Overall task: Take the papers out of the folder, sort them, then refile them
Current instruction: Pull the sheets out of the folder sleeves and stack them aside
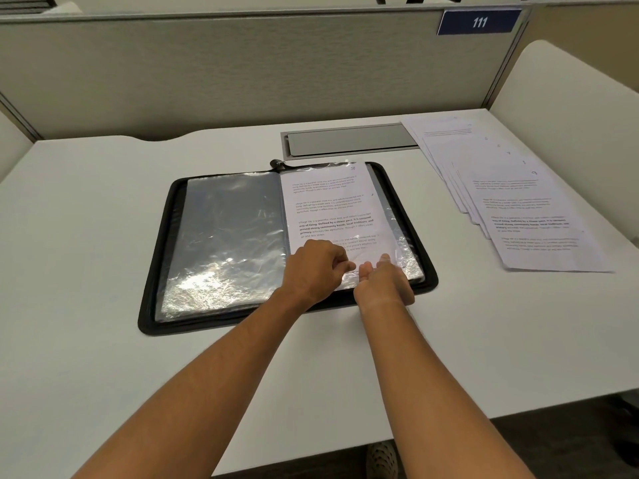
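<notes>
A black zip-edged display folder (287,316) lies open and flat on the white desk (86,219), its clear plastic sleeves crinkled and catching glare; the left page is an empty-looking sleeve (231,229), the right page holds a white printed sheet (332,209) with several short paragraphs (one partly in bold), seemingly inside or partly inside its sleeve; a small dark zip pull (276,163) sits at the folder's far edge, by the spine. The left hand (316,267) rests on the lower part of that sheet, fingers curled and pinching at the sleeve's lower edge, though just what lies between the fingertips cannot be told; the right hand (383,281) lies just beside it, palm turned up, fingers straight and relaxed under the sleeve's bottom corner, gripping nothing. Well apart to the right, a fanned stack of white printed papers (511,195) is spread on the desk; beyond the folder sits a grey recessed cable cover (349,141); a beige partition (242,70) bears a blue plate marked 111 (479,21).
</notes>
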The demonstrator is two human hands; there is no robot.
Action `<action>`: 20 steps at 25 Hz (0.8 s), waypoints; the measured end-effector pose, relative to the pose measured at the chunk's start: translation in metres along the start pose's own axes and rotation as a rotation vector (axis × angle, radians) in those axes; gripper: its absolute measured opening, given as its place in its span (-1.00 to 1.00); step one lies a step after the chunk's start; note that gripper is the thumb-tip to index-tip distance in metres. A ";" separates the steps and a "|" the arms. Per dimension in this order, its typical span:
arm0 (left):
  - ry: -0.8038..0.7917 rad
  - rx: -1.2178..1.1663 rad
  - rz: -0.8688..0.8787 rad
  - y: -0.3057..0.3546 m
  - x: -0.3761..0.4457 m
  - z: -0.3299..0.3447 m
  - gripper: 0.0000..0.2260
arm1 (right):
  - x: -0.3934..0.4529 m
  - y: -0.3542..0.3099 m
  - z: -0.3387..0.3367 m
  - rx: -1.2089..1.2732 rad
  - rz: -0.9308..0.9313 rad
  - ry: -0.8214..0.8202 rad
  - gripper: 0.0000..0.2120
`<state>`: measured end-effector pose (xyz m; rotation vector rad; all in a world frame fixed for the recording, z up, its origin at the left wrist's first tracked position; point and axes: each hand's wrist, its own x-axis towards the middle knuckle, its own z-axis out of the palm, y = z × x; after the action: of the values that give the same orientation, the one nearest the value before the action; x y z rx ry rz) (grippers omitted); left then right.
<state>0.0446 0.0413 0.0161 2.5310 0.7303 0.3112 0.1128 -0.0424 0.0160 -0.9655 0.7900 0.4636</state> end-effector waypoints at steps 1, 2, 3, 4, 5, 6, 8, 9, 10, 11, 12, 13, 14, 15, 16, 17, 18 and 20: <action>-0.002 0.002 0.004 0.000 0.000 0.000 -0.79 | 0.002 0.000 -0.002 -0.041 -0.024 -0.024 -0.69; -0.005 0.007 0.006 0.000 0.000 0.000 -0.79 | 0.003 -0.001 -0.004 -0.042 -0.025 -0.062 -0.67; -0.005 0.011 0.008 0.000 0.000 0.000 -0.78 | 0.005 -0.003 -0.006 0.062 0.020 -0.089 -0.64; -0.003 0.012 0.010 0.000 0.000 0.000 -0.78 | 0.004 -0.007 -0.007 0.101 0.062 -0.137 -0.60; -0.002 0.011 0.013 0.000 0.000 0.000 -0.78 | 0.005 -0.010 -0.005 0.130 0.100 -0.154 -0.58; -0.004 0.010 0.015 0.000 0.000 0.000 -0.79 | 0.005 -0.012 -0.007 0.092 0.090 -0.145 -0.60; -0.009 0.011 0.016 0.002 0.000 0.001 -0.79 | 0.005 -0.013 -0.002 -0.030 0.005 -0.105 -0.73; -0.010 0.013 0.015 0.003 0.000 0.001 -0.79 | 0.006 -0.014 0.003 0.044 0.028 -0.034 -0.79; -0.010 0.013 0.010 0.003 0.001 0.002 -0.78 | 0.005 -0.014 0.007 0.086 0.035 0.001 -0.83; -0.007 0.013 0.006 0.003 0.001 0.003 -0.78 | 0.006 -0.013 0.008 0.062 0.025 0.010 -0.85; -0.006 0.016 0.003 0.003 0.001 0.003 -0.77 | 0.006 -0.011 0.009 0.028 0.010 0.009 -0.85; -0.006 0.020 0.003 0.003 0.001 0.004 -0.77 | 0.006 -0.009 0.009 -0.014 -0.024 0.008 -0.85; -0.007 0.024 0.003 0.002 0.001 0.004 -0.77 | 0.008 -0.006 0.009 -0.037 -0.047 0.013 -0.87; -0.007 0.026 0.004 0.002 0.001 0.004 -0.77 | 0.010 -0.003 0.009 -0.055 -0.065 0.012 -0.88; -0.006 0.025 0.006 0.001 0.001 0.004 -0.78 | 0.011 -0.001 0.009 -0.063 -0.074 0.002 -0.90; -0.003 0.022 0.007 0.001 0.000 0.003 -0.78 | 0.010 0.000 0.011 -0.062 -0.077 -0.004 -0.91; 0.000 0.020 0.006 0.001 0.000 0.003 -0.78 | 0.010 0.000 0.013 -0.062 -0.087 -0.001 -0.93; 0.002 0.015 0.003 0.000 0.001 0.003 -0.78 | 0.013 0.002 0.014 -0.092 -0.121 -0.004 -0.93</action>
<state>0.0467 0.0403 0.0137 2.5467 0.7319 0.3108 0.1254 -0.0293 0.0100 -1.0906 0.7075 0.3993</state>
